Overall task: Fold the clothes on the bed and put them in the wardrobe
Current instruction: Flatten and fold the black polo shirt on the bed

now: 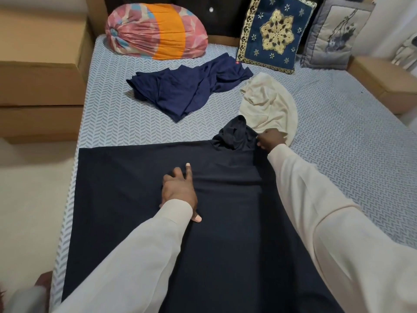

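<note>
On the near end of the bed: a dark navy garment (135, 199) lies spread flat over the patterned sheet (338, 132), smooth except at its far right corner, which is bunched into a rumpled lump.
Holding down: the left hand (178, 188) lies on the middle of the cloth, fingers straight and spread, pressing and grasping nothing.
Pulling: the right hand (270, 140) reaches to the lump, its fingers curled and pinching the dark cloth there.
Neighbour: a cream garment (268, 105) lies crumpled just beside that hand; I cannot tell whether they touch.
Waiting: a blue garment (187, 91) sits in a loose heap farther up the bed, well apart from both hands.
Head of the bed: a striped bolster (155, 30), an embroidered cushion (274, 32) and a grey cushion (334, 35).
Wardrobe: the wardrobe is not in sight from this single head view.
Stage, as I judge it: straightening before the first fold, with all three pieces yet to fold.
Risk: a hard tug on the lump could drag the flat part askew if the pressing palm lifts.
Risk: the pinch could catch the cream edge and pull it into the fold.
Risk: slack left in the lump would make a lopsided bundle.
</note>
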`<action>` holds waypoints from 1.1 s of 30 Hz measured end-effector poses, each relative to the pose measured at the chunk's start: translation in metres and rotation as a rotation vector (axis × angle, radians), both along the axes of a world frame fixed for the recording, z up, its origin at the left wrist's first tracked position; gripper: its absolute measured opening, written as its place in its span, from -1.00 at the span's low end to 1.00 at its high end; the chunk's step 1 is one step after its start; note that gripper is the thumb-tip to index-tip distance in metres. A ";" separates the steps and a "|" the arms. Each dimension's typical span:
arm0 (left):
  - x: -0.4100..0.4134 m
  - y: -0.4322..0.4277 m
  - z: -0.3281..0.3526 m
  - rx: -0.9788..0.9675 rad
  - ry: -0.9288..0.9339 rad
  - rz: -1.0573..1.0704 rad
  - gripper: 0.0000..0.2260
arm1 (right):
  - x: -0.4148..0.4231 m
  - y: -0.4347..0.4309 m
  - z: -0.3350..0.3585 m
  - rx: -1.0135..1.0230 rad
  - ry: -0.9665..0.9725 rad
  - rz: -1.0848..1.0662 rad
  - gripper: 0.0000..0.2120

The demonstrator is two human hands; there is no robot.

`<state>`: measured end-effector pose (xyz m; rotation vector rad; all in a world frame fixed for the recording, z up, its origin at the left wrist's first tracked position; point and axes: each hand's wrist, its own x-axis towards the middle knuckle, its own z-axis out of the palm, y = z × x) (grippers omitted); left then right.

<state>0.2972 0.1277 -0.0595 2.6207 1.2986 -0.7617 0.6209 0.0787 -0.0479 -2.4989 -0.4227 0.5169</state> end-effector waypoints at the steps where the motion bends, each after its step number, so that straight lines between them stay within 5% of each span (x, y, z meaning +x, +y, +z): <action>1: 0.000 0.000 -0.003 0.001 0.002 0.003 0.47 | 0.000 0.007 0.002 0.071 0.036 -0.026 -0.84; 5: 0.002 0.000 -0.008 0.021 0.003 0.002 0.49 | 0.021 0.018 -0.004 0.247 -0.004 -0.076 -0.91; 10: 0.002 0.000 -0.009 0.018 -0.020 0.015 0.49 | 0.016 -0.014 -0.006 0.196 -0.111 -0.054 -0.62; 13: 0.001 -0.002 -0.007 0.010 -0.027 0.014 0.49 | -0.008 -0.040 0.007 0.166 -0.261 0.108 -0.75; 16: -0.001 -0.004 -0.006 -0.004 -0.041 0.022 0.46 | -0.039 -0.049 0.004 0.108 0.032 0.395 -0.86; 18: -0.003 -0.009 -0.004 0.006 -0.053 0.015 0.42 | -0.055 -0.055 -0.004 -0.063 0.184 0.471 -0.71; 20: -0.007 -0.014 -0.002 0.018 -0.085 0.011 0.36 | -0.065 -0.067 -0.010 -0.162 0.048 0.470 -0.57; 26: -0.024 -0.041 0.008 -0.016 -0.181 -0.012 0.11 | -0.100 -0.164 0.005 0.205 -0.426 0.235 -0.67; 29: -0.040 -0.058 0.010 -0.019 -0.263 -0.068 -0.09 | -0.103 -0.231 -0.002 0.041 -0.338 -0.051 -0.65; 31: -0.051 -0.075 0.006 0.020 -0.327 -0.168 -0.22 | -0.104 -0.277 -0.017 -0.145 -0.116 -0.264 -0.63; 33: -0.061 -0.100 0.002 -0.038 -0.417 -0.264 -0.31 | -0.112 -0.311 -0.028 -0.138 0.006 -0.330 -0.67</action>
